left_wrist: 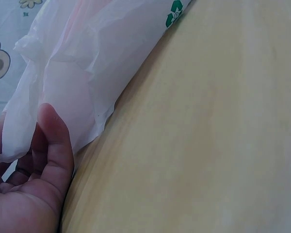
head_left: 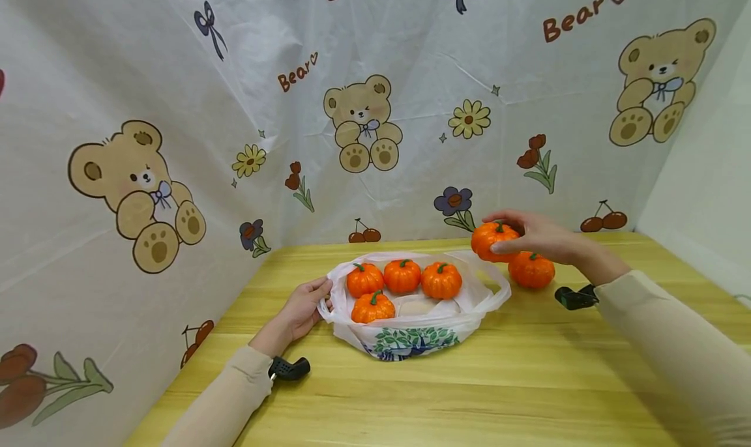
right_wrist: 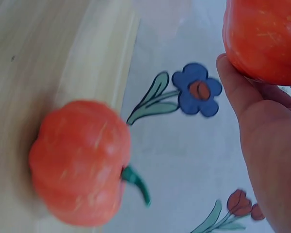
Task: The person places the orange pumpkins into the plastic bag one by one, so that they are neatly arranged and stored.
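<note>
A white plastic bag [head_left: 352, 326] with a green tree print lies with its mouth spread on the table, and several small orange pumpkins [head_left: 401, 276] sit inside it. My left hand [head_left: 306, 307] grips the bag's left edge; in the left wrist view the thumb and fingers pinch the thin plastic [left_wrist: 70, 92]. Raised beyond the bag's right handle, my right hand [head_left: 542, 237] holds another orange pumpkin [head_left: 491, 240] with a green stem between thumb and fingers. Just below that hand, one more pumpkin [head_left: 531, 271] rests on the table, seen large in the right wrist view.
The wooden table [head_left: 446, 395] meets a pale cloth backdrop [head_left: 411, 199] printed with bears and flowers at its back and left. A plain white wall [head_left: 704, 193] stands on the right. The bag's right handle loop [head_left: 503, 290] stretches toward the pumpkin on the table.
</note>
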The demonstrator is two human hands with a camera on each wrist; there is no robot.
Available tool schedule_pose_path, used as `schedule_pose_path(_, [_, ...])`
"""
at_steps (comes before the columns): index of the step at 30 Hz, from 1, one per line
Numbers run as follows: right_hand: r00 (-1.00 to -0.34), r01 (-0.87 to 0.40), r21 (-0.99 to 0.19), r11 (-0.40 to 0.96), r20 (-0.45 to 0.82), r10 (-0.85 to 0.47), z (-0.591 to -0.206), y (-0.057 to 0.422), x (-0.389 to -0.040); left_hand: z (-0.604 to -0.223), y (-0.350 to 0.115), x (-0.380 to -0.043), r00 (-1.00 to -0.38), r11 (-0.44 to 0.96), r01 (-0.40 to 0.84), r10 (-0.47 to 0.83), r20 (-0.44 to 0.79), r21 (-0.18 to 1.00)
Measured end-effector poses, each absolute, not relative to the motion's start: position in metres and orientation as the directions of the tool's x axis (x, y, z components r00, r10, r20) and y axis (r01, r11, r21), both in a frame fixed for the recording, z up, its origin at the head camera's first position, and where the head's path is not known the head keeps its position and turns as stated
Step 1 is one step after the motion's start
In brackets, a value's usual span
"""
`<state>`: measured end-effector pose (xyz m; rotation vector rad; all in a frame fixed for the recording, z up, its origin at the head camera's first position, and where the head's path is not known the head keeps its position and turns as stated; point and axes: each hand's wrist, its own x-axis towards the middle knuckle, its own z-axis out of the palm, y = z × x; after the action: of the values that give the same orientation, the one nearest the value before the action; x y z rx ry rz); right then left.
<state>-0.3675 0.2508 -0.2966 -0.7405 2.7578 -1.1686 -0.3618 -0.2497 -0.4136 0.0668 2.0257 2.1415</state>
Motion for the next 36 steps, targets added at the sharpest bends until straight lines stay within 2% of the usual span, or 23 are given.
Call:
schedule_pose_path(13, [-0.794, -0.442, -0.757, 0.482, 0.080, -0.602, -0.293, 0.216, -0.371, -0.415, -0.249, -0.362, -0.982, -0.038, -0.111, 0.157, -0.104, 0.993])
schedule_pose_path(24, [-0.737, -0.426, -0.782, 0.454, 0.009, -0.676, -0.293, 0.189, -0.385, -0.416, -0.250, -0.363, -0.983, -0.050, -0.109, 0.153, -0.100, 0.993])
schedule_pose_path(36, [-0.636, -0.502, -0.752, 0.428, -0.015, -0.771, -0.302, 0.154, -0.395, -0.415, -0.250, -0.362, -0.983, -0.040, -0.096, 0.164, -0.088, 0.995])
